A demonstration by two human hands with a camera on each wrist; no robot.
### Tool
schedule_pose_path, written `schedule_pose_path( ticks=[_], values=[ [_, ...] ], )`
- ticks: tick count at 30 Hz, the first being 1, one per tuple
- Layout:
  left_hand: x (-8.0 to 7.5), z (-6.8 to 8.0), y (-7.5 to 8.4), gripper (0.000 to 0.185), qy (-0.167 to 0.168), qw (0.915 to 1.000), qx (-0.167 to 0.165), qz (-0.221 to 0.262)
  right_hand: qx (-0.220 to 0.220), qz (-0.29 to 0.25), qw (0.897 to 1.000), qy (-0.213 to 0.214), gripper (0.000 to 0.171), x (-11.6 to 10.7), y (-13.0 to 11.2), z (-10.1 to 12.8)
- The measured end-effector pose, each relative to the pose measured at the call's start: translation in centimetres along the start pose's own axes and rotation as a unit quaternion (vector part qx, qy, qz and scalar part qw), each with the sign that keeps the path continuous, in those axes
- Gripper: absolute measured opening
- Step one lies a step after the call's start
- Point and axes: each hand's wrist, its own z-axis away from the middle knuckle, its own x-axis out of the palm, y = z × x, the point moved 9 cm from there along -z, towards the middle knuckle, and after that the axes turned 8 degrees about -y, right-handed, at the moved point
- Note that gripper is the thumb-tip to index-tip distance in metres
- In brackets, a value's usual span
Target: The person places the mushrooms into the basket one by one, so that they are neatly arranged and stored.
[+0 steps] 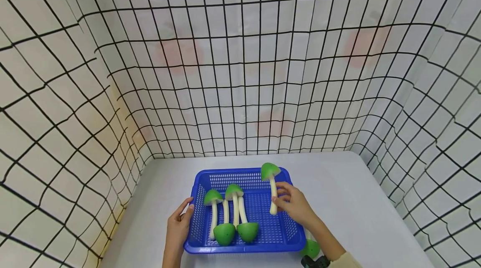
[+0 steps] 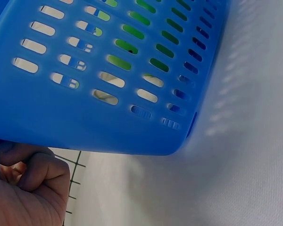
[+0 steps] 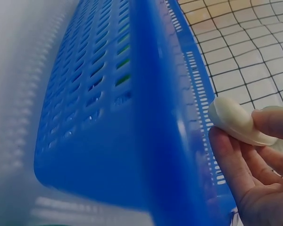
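A blue plastic basket [image 1: 278,234] with slotted walls stands on the white table, several green-capped toy mushrooms [image 1: 224,233] lying in its left half. At its left rim, my left hand [image 1: 178,225] grips the edge; the left wrist view shows that hand's curled fingers [image 2: 45,172] under the rim. Over the basket's right side, my right hand [image 1: 297,203] pinches the white stem of another toy mushroom [image 1: 270,171], held upright with the green cap on top. In the right wrist view the stem's rounded end [image 3: 231,117] sits between thumb and fingers.
Outside the basket's front right corner lies one more green mushroom [image 1: 311,248], partly hidden by the right forearm. White walls with a black grid net [image 1: 244,72] enclose the table [image 1: 349,201] at the back and both sides.
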Motion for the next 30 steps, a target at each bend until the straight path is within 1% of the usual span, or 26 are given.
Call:
schedule_pose_path(
  ticks=[5,10,17,22,26,30],
  values=[
    [0.1,-0.1,0.2,0.049,-0.002,1.0000,0.002,0.003,-0.009,-0.010,1.000,-0.020,0.054,0.6,0.1,-0.6],
    [0.3,0.0,0.2,0.050,-0.009,0.9999,0.000,0.005,-0.003,-0.016,1.000,-0.020,0.050,1.1,0.4,-0.8],
    [-0.1,0.0,0.0,0.051,-0.002,1.0000,-0.001,0.000,0.006,-0.023,0.999,-0.036,0.046,2.9,0.4,-1.4],
    [0.0,-0.2,0.0,0.052,-0.005,1.0000,0.002,0.008,0.014,-0.019,0.999,-0.026,0.045,3.5,0.2,-1.5],
    [-0.2,-0.1,-0.2,0.050,-0.001,1.0000,0.000,0.010,0.017,-0.014,0.999,-0.030,0.043,4.1,0.3,-1.6],
    [-0.1,0.0,-0.2,0.050,-0.007,0.9999,-0.001,0.012,0.023,-0.009,0.999,-0.026,0.042,4.4,0.6,-1.6]
  ],
)
